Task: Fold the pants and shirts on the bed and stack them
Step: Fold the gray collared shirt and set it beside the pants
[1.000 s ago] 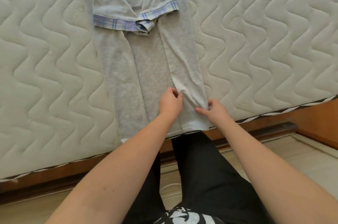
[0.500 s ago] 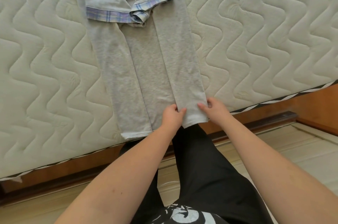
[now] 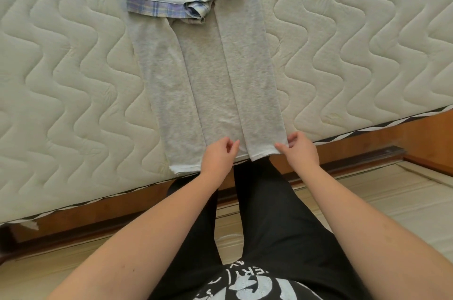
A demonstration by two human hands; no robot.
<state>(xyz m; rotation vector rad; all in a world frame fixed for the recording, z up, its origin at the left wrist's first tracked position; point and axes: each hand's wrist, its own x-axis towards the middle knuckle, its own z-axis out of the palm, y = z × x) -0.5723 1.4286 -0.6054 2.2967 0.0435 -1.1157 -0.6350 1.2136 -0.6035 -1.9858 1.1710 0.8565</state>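
Your right hand (image 3: 300, 149) sits at the near right corner of the grey shirt (image 3: 210, 74), its thumb and forefinger pinching the hem where the right side has been folded inward. Your left hand (image 3: 219, 153) rests at the hem just beside the inner edge of that same folded strip, fingers loosely curled with the thumb and forefinger close together; whether they actually grip the cloth cannot be told from here. The grey shirt lies flat and lengthwise on the bed (image 3: 355, 49), its hem at the near edge of the mattress and both long sides turned in toward the middle, leaving a band of the body showing between them. At the far end its short sleeves with plaid cuffs (image 3: 171, 6) are folded over the chest, the right cuff overlapping the left and bunched a little at the centre. The mattress has a cream quilted cover with wavy stitching, and below its edge runs a wooden bed frame (image 3: 367, 137). You stand against the frame in black trousers (image 3: 264, 214) on a pale floor (image 3: 397, 201).
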